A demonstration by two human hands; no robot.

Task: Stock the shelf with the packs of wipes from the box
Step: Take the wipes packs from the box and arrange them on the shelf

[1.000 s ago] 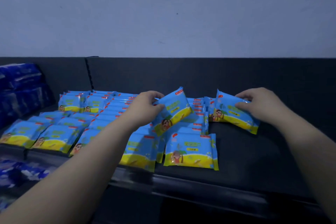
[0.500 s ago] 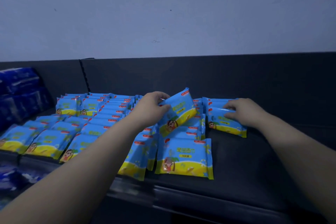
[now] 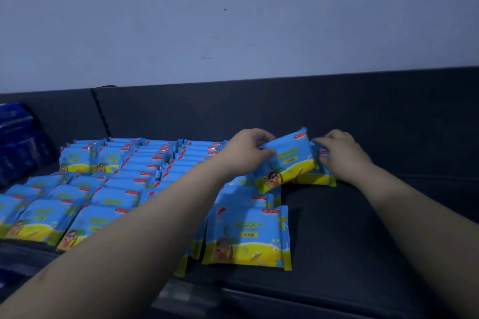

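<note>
Left hand point(image 3: 245, 154) pinched a tilted blue-and-yellow plastic wipes pack point(image 3: 286, 160), right hand point(image 3: 342, 155) pressed flat on another pack point(image 3: 315, 179) behind; careless placing could topple the dark shelf's point(image 3: 363, 228) rows.

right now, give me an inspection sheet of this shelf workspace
surface: dark shelf, bare on its right part, filled with packs on the left.
job's things: rows of blue and yellow wipes packs overlapping front to back; one front pack lies flat at the edge of the rows; a tilted pack is held above the back; another pack lies behind it, mostly hidden. The box is not in view.
clutter: dark blue wrapped bundles at far left.
grippers: left hand pinches the tilted pack's left end; right hand touches the packs at the back right, grip unclear.
cables: nothing seen.
surroundings: dark back panel and pale wall.
</note>
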